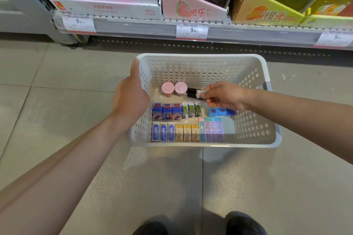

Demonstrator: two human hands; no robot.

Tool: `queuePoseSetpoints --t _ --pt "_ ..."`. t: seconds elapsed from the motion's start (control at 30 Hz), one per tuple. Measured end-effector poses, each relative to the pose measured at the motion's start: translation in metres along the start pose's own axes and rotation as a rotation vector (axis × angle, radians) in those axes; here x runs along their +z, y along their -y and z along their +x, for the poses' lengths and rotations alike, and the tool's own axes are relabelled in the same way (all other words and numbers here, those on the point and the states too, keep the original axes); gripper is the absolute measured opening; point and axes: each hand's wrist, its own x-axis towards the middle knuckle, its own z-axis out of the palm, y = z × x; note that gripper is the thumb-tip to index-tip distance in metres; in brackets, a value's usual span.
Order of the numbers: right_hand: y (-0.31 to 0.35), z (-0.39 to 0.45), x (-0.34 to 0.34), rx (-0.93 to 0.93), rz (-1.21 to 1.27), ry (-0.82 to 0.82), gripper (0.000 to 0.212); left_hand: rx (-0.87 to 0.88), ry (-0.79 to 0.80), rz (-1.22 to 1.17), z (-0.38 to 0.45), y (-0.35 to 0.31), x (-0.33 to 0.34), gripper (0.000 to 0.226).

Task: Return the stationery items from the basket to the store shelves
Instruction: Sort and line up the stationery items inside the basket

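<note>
A white perforated basket (256, 74) hangs above the tiled floor, and my left hand (131, 97) grips its left rim. Inside lie rows of boxed erasers: dark blue ones (166, 112), green ones (191, 109), blue-and-white ones (163, 132), yellow ones (187, 132) and pastel ones (212, 129). Two pink round-lidded tubs (174, 88) stand at the back, and blue items (219, 112) lie to the right. My right hand (223, 96) reaches into the basket and pinches a small white eraser (200, 93) over a black item (192, 93).
The store shelf edge (152, 27) with 9.90 price tags (192, 31) runs across the top. On it sit a pink display box (191, 8), an orange one (267, 12) and a white flat box (107, 7). My shoes (246, 223) are on the floor below.
</note>
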Motion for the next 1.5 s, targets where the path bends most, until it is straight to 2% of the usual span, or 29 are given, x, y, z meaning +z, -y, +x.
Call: queuePoseSetpoints --t 0.07,0.2,0.33,0.4,0.53,0.63,0.83,0.97,1.13,1.5 --pt "0.001 0.001 -0.003 -0.040 -0.095 -0.028 0.012 -0.001 0.000 -0.002 0.000 0.000 0.000 0.072" --pt "0.006 0.001 -0.004 -0.248 -0.577 -0.229 0.018 0.005 -0.001 -0.004 0.000 -0.001 -0.001 0.071" --pt "0.011 0.003 -0.005 -0.364 -0.949 -0.274 0.015 0.000 -0.004 -0.009 0.000 -0.001 -0.001 0.071" --pt "0.011 0.005 -0.004 -0.385 -1.058 -0.307 0.015 -0.002 -0.005 -0.008 0.000 -0.001 -0.001 0.071" --pt "0.006 0.014 -0.002 -0.366 -1.113 -0.333 0.027 -0.002 -0.005 -0.001 0.000 -0.001 0.000 0.071" --pt "0.001 0.023 0.001 -0.306 -1.097 -0.301 0.029 -0.005 -0.012 0.010 0.000 0.000 0.001 0.071" --pt "-0.007 0.038 0.005 -0.229 -1.215 -0.309 0.025 -0.005 -0.007 0.003 -0.001 0.000 0.001 0.070" --pt "-0.011 0.041 0.006 -0.195 -1.235 -0.350 0.025 -0.012 -0.005 0.004 0.000 -0.001 0.000 0.071" --pt "-0.011 0.042 0.006 -0.152 -1.196 -0.317 0.028 -0.007 0.004 0.005 0.000 -0.001 0.000 0.072" --pt "-0.017 0.044 0.008 -0.191 -1.181 -0.366 0.023 -0.008 -0.003 0.010 -0.001 -0.003 -0.001 0.070"
